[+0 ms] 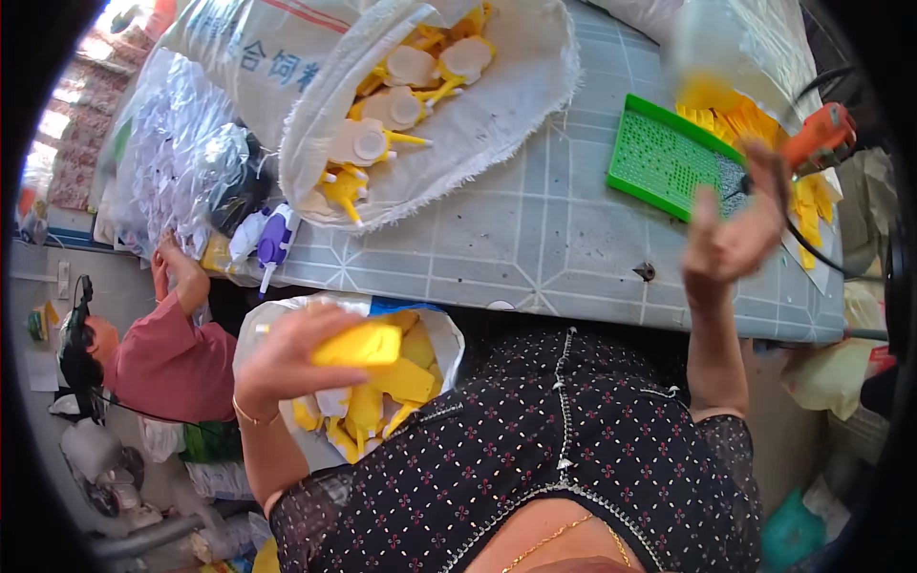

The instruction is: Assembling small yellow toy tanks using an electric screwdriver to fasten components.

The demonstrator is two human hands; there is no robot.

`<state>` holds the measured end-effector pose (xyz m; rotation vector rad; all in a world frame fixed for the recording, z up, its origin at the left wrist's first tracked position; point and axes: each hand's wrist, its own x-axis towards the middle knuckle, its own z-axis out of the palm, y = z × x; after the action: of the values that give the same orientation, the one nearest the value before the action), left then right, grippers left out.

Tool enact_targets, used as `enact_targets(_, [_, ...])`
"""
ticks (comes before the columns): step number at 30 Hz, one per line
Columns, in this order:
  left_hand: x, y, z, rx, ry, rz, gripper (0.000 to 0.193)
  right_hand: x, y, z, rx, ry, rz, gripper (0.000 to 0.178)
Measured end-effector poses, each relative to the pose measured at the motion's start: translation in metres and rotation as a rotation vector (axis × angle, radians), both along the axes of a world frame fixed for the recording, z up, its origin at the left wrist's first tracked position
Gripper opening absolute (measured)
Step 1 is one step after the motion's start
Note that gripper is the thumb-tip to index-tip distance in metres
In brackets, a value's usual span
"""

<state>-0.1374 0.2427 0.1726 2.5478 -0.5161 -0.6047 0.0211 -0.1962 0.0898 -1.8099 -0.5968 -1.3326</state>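
My left hand [301, 358] is closed round a yellow plastic piece [359, 346], held over an open white sack [256, 334] beside my lap. More yellow plastic parts [401, 379] lie in that sack. My right hand [731, 224] is raised above the table's right side, fingers apart and smeared by motion, with nothing seen in it. Near it are a green tray [659, 164] of small metal bits and an orange power screwdriver [821, 137] with a black cable. A blurred white and yellow thing [705, 57] shows beyond the tray; its kind cannot be made out.
On the grey tiled-pattern table [497, 229] a large woven sack [535, 86] spills yellow-and-white plastic toys [392, 105]. A purple-and-white toy [277, 237] lies by the left edge. Yellow parts [812, 215] are heaped at right. Another person [172, 353] sits at left.
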Motion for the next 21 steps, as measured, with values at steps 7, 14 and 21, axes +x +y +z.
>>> enact_targets(7, [-0.113,0.065,-0.113,0.414,-0.001,0.370,0.070,0.169,0.151,-0.059,-0.507,0.402,0.159,0.058])
enact_targets(14, [-0.080,0.025,-0.060,0.567,0.012,0.367,0.064,0.244,0.216,-0.061,-1.102,0.570,0.159,0.062])
enact_targets(21, [0.036,-0.005,-0.047,-0.340,-0.092,0.357,0.047,0.242,0.152,-0.052,-0.950,0.428,0.079,0.037])
